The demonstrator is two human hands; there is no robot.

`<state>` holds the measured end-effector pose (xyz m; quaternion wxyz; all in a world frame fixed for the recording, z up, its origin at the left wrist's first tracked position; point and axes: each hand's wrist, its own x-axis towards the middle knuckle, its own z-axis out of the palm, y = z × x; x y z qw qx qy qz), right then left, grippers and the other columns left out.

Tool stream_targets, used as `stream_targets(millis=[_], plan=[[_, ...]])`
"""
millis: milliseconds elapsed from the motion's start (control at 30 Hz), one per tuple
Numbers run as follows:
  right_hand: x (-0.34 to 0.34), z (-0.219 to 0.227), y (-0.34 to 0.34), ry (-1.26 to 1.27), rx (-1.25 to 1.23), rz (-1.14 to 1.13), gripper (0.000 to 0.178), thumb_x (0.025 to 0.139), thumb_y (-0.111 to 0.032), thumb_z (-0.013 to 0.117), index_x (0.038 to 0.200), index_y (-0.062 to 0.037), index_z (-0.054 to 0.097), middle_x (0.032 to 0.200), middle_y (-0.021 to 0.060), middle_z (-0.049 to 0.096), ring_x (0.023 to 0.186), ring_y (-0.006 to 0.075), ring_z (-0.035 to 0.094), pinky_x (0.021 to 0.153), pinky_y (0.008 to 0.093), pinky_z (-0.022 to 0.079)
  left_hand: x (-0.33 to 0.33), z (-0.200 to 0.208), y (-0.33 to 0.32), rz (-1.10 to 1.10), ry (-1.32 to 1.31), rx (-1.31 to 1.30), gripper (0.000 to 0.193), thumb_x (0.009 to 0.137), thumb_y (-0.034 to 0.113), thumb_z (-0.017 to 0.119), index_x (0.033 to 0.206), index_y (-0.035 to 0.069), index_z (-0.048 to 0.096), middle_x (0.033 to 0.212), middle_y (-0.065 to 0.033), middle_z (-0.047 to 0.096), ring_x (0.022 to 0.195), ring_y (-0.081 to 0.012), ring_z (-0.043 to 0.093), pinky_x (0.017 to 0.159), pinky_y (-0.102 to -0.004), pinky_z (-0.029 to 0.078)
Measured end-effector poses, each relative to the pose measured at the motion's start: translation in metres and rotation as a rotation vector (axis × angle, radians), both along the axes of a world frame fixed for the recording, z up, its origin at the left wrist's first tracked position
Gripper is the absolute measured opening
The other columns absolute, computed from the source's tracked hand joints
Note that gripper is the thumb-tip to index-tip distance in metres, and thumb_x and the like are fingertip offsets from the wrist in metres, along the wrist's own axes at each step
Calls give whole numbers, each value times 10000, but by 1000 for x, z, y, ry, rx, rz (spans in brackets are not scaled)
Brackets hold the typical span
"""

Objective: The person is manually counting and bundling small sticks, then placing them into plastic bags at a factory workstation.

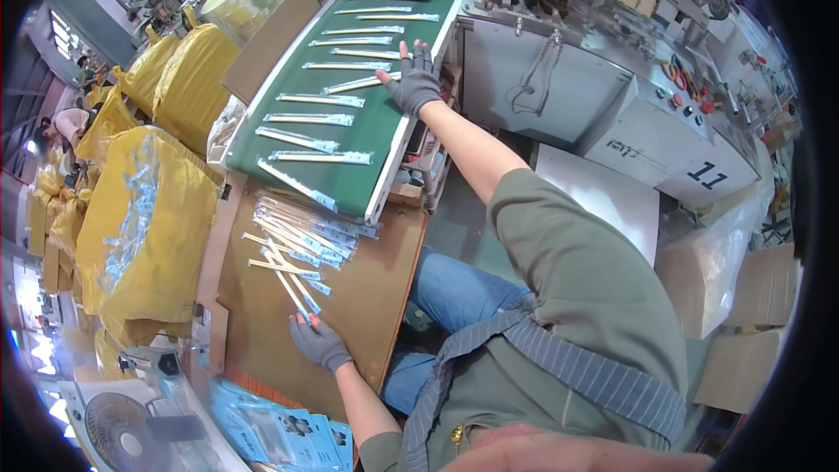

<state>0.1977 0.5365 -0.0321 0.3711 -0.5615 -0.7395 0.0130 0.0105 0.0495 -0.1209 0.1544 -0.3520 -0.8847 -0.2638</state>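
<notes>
My right hand point(414, 80), in a grey glove with bare fingertips, reaches over the right edge of a green conveyor belt point(236, 153). Its fingers are spread, and the thumb side meets the end of a wrapped pair of chopsticks point(350, 86). Several more such pairs, pale in clear sleeves with blue ends, lie crosswise along the belt. Below the belt's end, a loose pile of wrapped chopsticks point(297, 229) rests on a brown board point(367, 297). My gloved left hand point(321, 345) is at the near end of this pile, its fingertips closed around the blue end of one pack.
Large yellow sacks point(149, 218) stand to the left, one with blue wrappers on it. Blue printed bags point(280, 428) and a fan point(118, 433) are at the bottom left. A white machine cabinet point(647, 135) with buttons stands to the right, with cartons point(743, 367) below.
</notes>
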Motion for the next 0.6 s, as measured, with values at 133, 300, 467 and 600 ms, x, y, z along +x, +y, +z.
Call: stream_targets(millis=[133,300,467,600], plan=[[-1,3,-7,50,-163,-95,860,858,-672,325,1435,-37,263,1472,287,181,1393,400,114,1110,507,35,0,1,1,-1,15,-10,379,919,265,480,1142,-22,586,1233,-231,534,1138,-368,503,978,-422,387],[-1,16,-39,-177,-339,88,883,860,-690,233,1445,-29,234,1490,260,167,1409,369,94,1116,513,-2,3,3,3,-7,1,15,368,915,256,490,1140,-19,587,1245,-233,523,1144,-368,498,982,-417,384],[-13,31,-60,-192,-328,388,863,863,-685,253,1460,-64,197,1498,237,169,1410,350,112,1115,518,19,2,5,-1,5,4,8,350,901,222,500,1142,-16,587,1240,-237,528,1155,-374,496,988,-431,384],[-5,31,-20,-90,-234,265,840,873,-641,305,1461,-55,179,1502,233,158,1410,363,91,1122,491,27,2,5,0,1,6,13,344,899,219,510,1136,-16,591,1236,-238,530,1149,-374,502,983,-432,388]])
